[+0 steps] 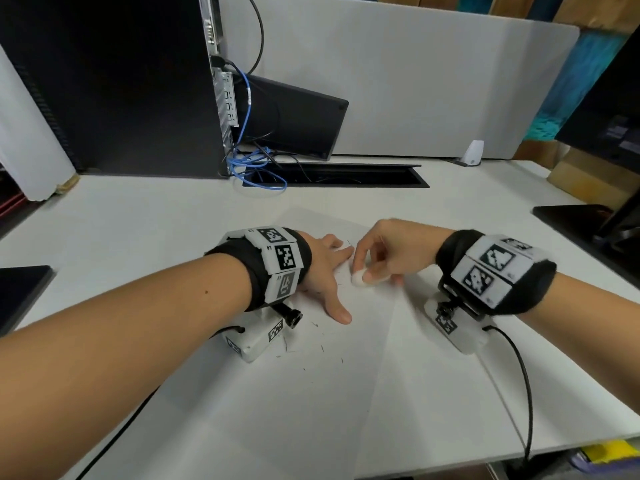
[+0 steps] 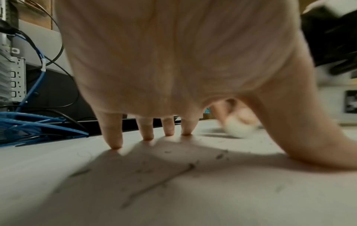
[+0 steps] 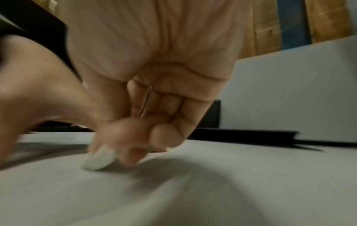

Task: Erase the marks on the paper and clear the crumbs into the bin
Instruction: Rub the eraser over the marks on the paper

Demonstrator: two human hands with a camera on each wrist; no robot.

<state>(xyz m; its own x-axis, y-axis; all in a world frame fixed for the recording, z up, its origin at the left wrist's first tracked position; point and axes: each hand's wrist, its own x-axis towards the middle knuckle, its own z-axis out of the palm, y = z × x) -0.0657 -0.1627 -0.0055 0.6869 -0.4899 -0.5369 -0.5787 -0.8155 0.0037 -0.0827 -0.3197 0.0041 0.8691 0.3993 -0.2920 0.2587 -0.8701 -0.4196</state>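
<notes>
A white sheet of paper (image 1: 346,375) lies on the desk in front of me. My left hand (image 1: 325,268) rests on it with straight, spread fingers (image 2: 115,137) pressing the sheet flat. My right hand (image 1: 377,258) pinches a small white eraser (image 1: 358,277) between thumb and fingers, its tip down on the paper just right of the left hand. The eraser (image 3: 98,159) is blurred in the right wrist view. Dark eraser crumbs (image 2: 191,165) lie scattered on the paper under and near the left palm, and more crumbs (image 1: 313,323) sit near the left thumb. A faint pencil mark (image 1: 349,243) shows by the left fingertips.
A black computer tower (image 1: 114,84) with blue cables (image 1: 256,164) stands at the back left. A black cable slot (image 1: 346,176) runs along the grey partition (image 1: 415,81). Dark monitor bases (image 1: 585,220) flank the desk. No bin is in view.
</notes>
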